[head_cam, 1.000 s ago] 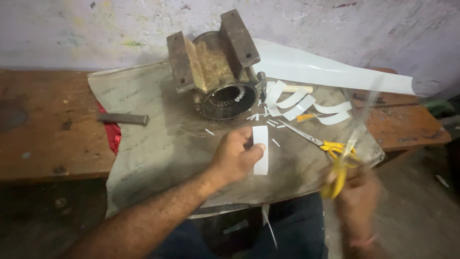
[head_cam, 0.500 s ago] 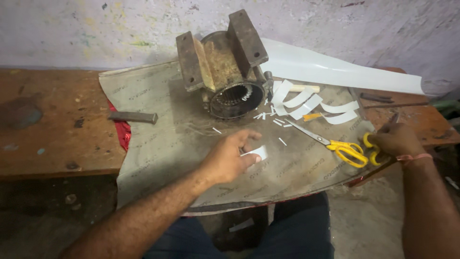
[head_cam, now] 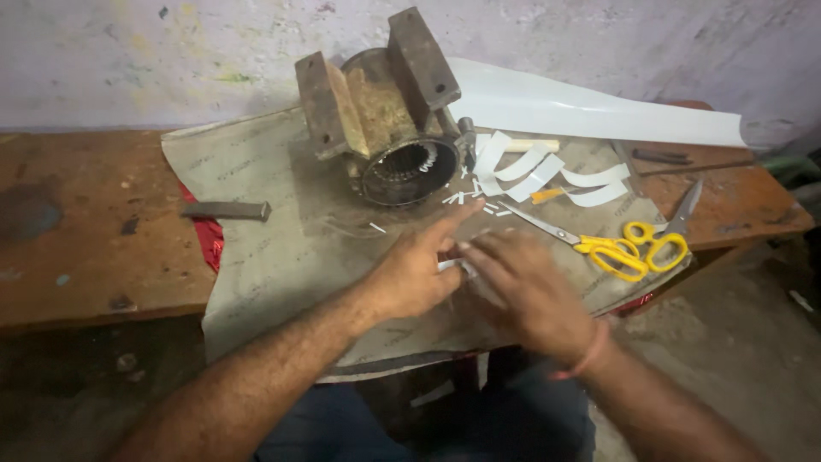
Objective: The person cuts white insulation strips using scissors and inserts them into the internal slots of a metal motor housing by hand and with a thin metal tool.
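Nearest the viewer, both hands meet over a grey sheet [head_cam: 256, 257] spread on the worn brown wooden counter [head_cam: 77, 231]. The left hand [head_cam: 416, 272] lies loosely open, forefinger stretched forward, pinching a small white paper strip [head_cam: 451, 265] with the right hand [head_cam: 526, 291], whose fingers are spread flat. Half a second ago the right hand was off at the yellow-handled scissors [head_cam: 629, 248]; those now lie alone to the right. Farther back sit curved white strips [head_cam: 534, 175] and a rusty metal motor housing [head_cam: 385, 115].
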